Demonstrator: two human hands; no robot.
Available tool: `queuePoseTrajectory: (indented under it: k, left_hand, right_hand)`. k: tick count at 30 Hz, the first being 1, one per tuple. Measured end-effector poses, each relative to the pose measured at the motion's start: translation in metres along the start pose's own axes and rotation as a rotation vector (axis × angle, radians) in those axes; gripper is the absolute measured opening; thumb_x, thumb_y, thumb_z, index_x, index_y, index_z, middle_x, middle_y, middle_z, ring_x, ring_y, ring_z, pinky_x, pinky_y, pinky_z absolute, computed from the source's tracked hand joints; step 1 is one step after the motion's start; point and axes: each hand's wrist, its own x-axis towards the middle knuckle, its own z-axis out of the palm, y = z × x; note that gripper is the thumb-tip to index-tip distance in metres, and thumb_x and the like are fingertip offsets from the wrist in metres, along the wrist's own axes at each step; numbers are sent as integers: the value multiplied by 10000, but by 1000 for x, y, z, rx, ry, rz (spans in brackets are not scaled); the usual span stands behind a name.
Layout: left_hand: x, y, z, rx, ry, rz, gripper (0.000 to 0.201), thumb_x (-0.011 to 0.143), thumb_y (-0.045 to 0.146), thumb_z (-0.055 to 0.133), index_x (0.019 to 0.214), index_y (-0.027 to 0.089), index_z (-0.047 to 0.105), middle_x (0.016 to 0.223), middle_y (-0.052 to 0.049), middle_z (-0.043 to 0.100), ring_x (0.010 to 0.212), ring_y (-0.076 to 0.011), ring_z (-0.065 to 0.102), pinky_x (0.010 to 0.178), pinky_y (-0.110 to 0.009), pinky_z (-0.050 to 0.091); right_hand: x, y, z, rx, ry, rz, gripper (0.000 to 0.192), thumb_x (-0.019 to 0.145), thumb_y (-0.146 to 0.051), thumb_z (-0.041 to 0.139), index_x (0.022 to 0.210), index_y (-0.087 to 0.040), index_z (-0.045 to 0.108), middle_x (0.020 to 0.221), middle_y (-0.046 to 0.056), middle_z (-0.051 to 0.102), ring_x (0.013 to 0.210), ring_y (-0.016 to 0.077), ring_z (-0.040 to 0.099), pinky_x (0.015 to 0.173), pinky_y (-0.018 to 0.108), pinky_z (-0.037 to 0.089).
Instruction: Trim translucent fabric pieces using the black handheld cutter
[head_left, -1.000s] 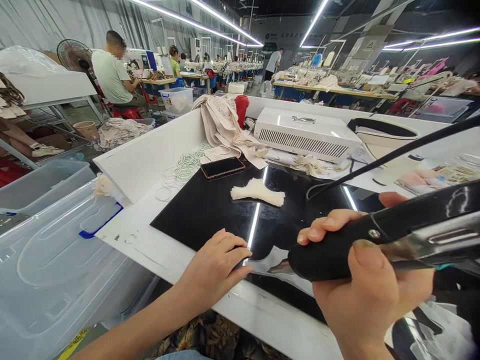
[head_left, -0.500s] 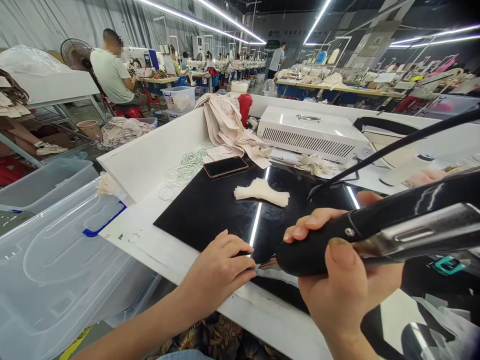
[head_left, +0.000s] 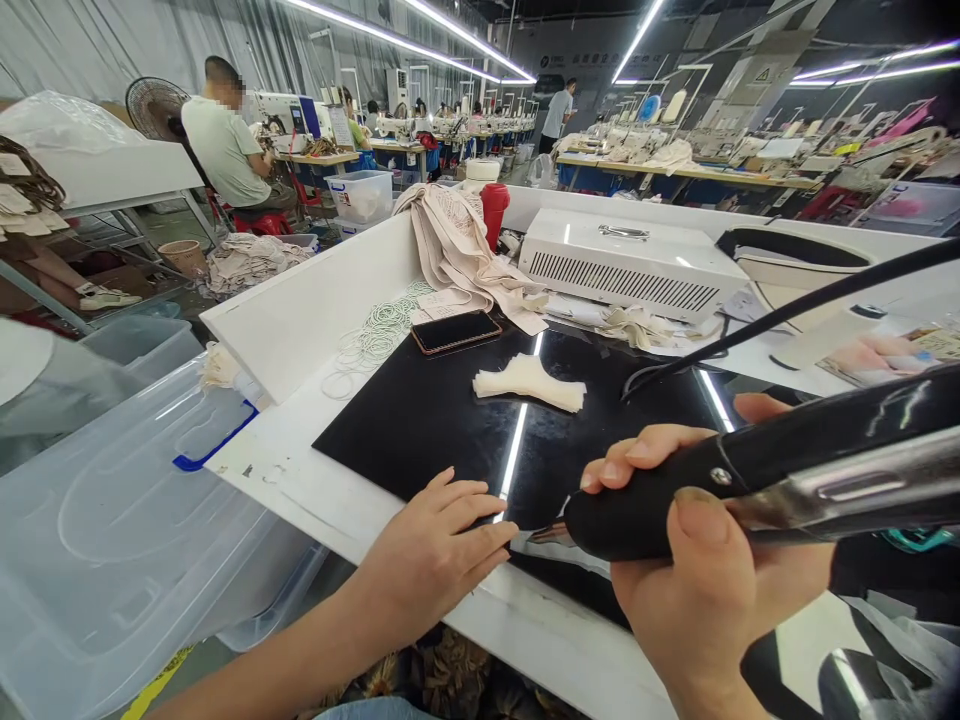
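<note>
My right hand (head_left: 705,590) is wrapped around a black corded hand tool (head_left: 630,515) with a metal lever along its side. The tool's copper-coloured tip (head_left: 553,534) points left, low over a thin pale strip (head_left: 570,552) at the near edge of the black board (head_left: 405,430). Just left of the tip, my left hand (head_left: 439,555) lies palm down with fingers stretched, fingertips at the strip's end. Whether they touch the strip I cannot make out. Beyond both hands, a small cream padded piece (head_left: 529,382) with a raised middle rests on the board.
A phone (head_left: 456,332), pale green elastic loops (head_left: 379,340) and beige fabric strips (head_left: 450,250) lie at the back left. Behind stands a white vented box (head_left: 630,255). The tool's cable (head_left: 787,305) arches over the right side. A clear plastic bin (head_left: 135,500) borders the table.
The view has shifted slightly. The tool and my right hand have moved a little right and down; my left hand stays nearly still. A blurred pale garment has entered at the left edge.
</note>
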Motion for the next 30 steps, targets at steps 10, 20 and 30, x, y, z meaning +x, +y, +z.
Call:
queuePoseTrajectory:
  k: [10,20,30]
  left_hand:
    - [-6,1,0,75,10,56,175,1144,294,662,1232,268,811,1250,-40,834,1245,-248,773,1201,-554,613]
    - [-6,9,2,82,11,50,198,1151,297,652,1266,275,812,1290,-42,829,1251,-260,768,1194,-571,616]
    - [-6,5,2,70,16,52,187,1147,291,658,1266,264,801,1301,-47,823,1255,-258,761,1197,-564,613]
  right_hand:
    - [0,-1,4,10,28,9,561,834,-349,924,1333,-308,671,842,-59,730,645,191,662,577,361,621]
    - [1,-2,10,31,-23,-2,535,870,-312,896,1335,-291,632,847,-65,741,634,176,665,575,349,642]
    - [2,-6,12,45,50,29,526,793,-276,866,1278,-298,663,801,-83,729,607,176,639,538,330,626]
